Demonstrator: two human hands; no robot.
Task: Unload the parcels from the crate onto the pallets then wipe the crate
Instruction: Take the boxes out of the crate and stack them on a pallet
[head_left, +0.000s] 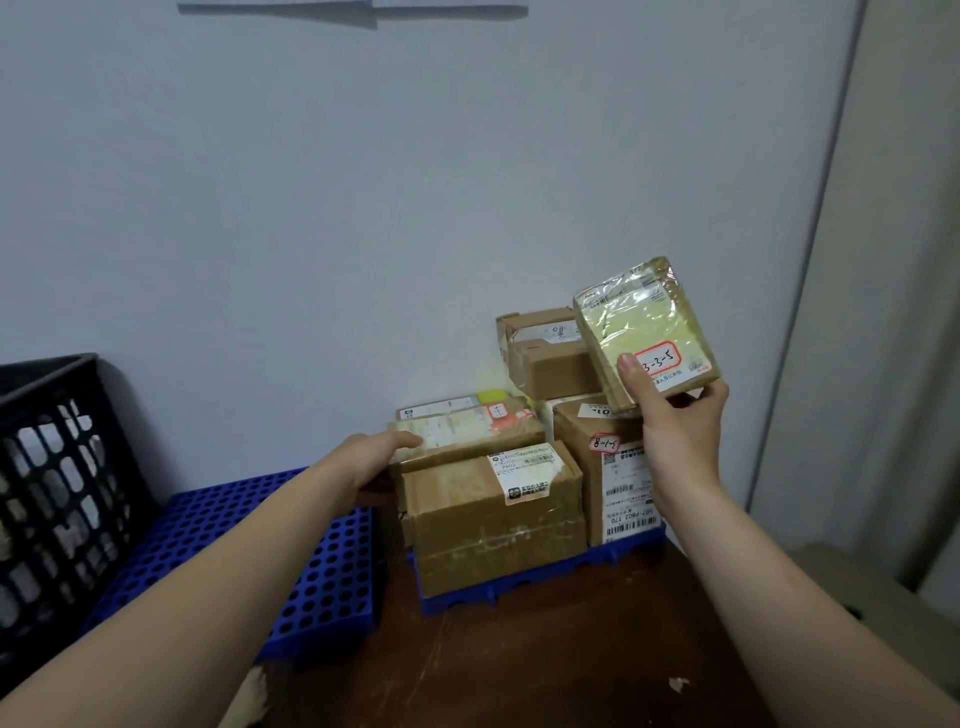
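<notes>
Against pale wall, right hand fingers clasp taped parcel; left hand rests flat on stacked parcel.

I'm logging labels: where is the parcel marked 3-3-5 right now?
In the head view, right of centre, the right hand holds the parcel raised above the stacked boxes on the blue pallet.

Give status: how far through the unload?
Done: several boxes stacked on the right pallet. In hand: right hand holds a small parcel above them; left hand rests on a flat parcel. To do: parcels seem to show through the crate wall; left pallet shows none; no wiping yet.
</notes>
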